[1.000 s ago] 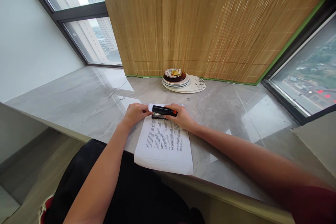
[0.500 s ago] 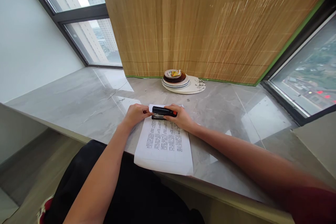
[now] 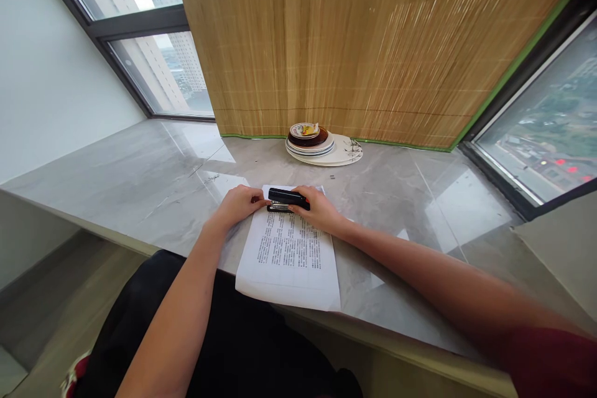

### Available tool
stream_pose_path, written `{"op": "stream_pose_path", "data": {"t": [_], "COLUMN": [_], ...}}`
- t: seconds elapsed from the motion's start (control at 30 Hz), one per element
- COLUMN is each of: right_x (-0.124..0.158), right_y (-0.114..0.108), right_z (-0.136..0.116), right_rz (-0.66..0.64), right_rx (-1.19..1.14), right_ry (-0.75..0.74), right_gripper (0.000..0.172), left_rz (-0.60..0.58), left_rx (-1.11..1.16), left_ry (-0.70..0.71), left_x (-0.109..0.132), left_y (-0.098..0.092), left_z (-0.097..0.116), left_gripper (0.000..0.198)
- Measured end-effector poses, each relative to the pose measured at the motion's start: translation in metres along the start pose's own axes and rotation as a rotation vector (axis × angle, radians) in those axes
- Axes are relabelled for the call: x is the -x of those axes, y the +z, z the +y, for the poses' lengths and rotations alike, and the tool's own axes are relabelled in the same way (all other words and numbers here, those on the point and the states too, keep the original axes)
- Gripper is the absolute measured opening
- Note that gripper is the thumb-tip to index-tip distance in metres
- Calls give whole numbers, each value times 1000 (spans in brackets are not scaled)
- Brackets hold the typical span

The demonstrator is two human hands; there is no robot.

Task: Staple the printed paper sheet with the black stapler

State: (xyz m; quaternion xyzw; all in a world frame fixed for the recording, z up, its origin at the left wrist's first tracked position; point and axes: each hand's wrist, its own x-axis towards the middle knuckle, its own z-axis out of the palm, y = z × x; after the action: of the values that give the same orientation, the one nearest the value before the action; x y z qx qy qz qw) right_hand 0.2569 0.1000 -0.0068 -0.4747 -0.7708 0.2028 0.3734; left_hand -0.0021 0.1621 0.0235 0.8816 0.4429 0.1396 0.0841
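I find one black stapler (image 3: 284, 195) lying crosswise over the far end of the printed paper (image 3: 289, 286), its nose turned toward the left edge of the sheet and a gap showing between its upper arm and its base. From my remote feed, the right hand (image 3: 321, 208) is closed around the rear of the stapler, thumb on the near side and fingers over the top; I judge this hold leaves the nose free and the body level. The left hand (image 3: 240, 205) is narrow, thumb and forefinger drawn together at the far left corner of the paper, just beside the nose; I cannot tell whether paper lies between them, though the placing would suit steadying that corner. The paper rests on the stone window ledge (image 3: 392, 177), its near end passing over the near edge, probably so that the far end comes within comfortable reach. I count one sheet on top; any beneath cannot be made out. Toward the far edge of the ledge, before one bamboo blind (image 3: 326, 31), stand one small patterned dish (image 3: 304, 130), one dark brown dish (image 3: 321, 136), several pale plates (image 3: 308, 151) too closely stacked to count, and one oval plate (image 3: 347, 148) beneath.
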Motion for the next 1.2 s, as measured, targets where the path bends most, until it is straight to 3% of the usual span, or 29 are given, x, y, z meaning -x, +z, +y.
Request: {"op": "stream_pose_path", "data": {"t": [0.53,0.6,0.73,0.87,1.0,1.2], "right_x": [1,2,8,12,21,64], "right_y": [-1,-3,-7,-15,-45,-121], "right_z": [1,0,-4,-7,-15,-17], "right_rz": [-6,56,300,362,261,97], "right_rx": [-18,-31,-50,-43,-48,119], "right_ry": [-8,-24,-47,12,83,200], "right_gripper": [16,17,19,18,21,25], "left_rz": [-38,-40,-42,-37,-21,10], "left_rx": [80,94,118,101,109,123], "left_ry": [25,9,0,10,5,-8], "left_x": [2,3,3,3,2,3], "left_y": [-4,-3,-2,0,2,6], "left_z": [2,2,0,-4,-7,-11], "left_gripper": [24,21,20,27,27,23]}}
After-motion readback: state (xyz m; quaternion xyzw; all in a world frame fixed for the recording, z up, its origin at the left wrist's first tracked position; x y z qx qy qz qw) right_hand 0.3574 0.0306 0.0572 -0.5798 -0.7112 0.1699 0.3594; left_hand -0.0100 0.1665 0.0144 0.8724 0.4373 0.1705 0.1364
